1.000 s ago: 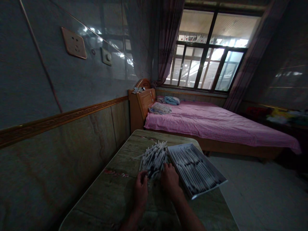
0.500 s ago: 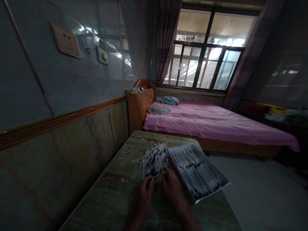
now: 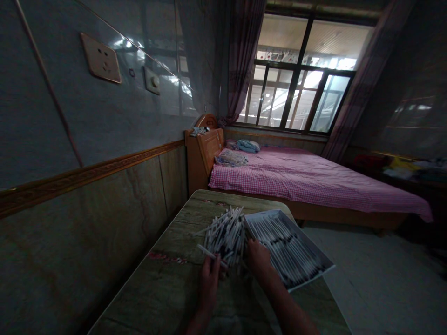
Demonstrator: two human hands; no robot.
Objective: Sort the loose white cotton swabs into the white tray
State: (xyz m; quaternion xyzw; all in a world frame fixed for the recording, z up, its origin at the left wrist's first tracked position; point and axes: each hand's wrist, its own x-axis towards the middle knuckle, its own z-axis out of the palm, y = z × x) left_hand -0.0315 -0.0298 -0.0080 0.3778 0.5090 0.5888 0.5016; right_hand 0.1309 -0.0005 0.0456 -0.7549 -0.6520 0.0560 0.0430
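Note:
My left hand (image 3: 209, 275) pinches a slim white pen-like stick (image 3: 206, 251) that points up and to the left. Just beyond it lies a loose heap of similar white sticks with dark ends (image 3: 225, 232). My right hand (image 3: 257, 257) is closed at the heap's right side, next to the near left edge of a shallow white tray (image 3: 267, 213). Its fingertips are dim, and whether they hold anything cannot be made out. Inside the tray, many such sticks lie side by side in two rows.
Both hands work over a wood-patterned table (image 3: 157, 293) with a light rim. A tiled wall (image 3: 139, 200) runs along the left. Past the table stands a bed (image 3: 296, 177) with a pink checked sheet, and pale floor (image 3: 363, 265) shows at right.
My left hand now holds one stick clear of the heap's near edge. My right hand has moved right, from the heap toward the tray's left side. The view has shifted slightly.

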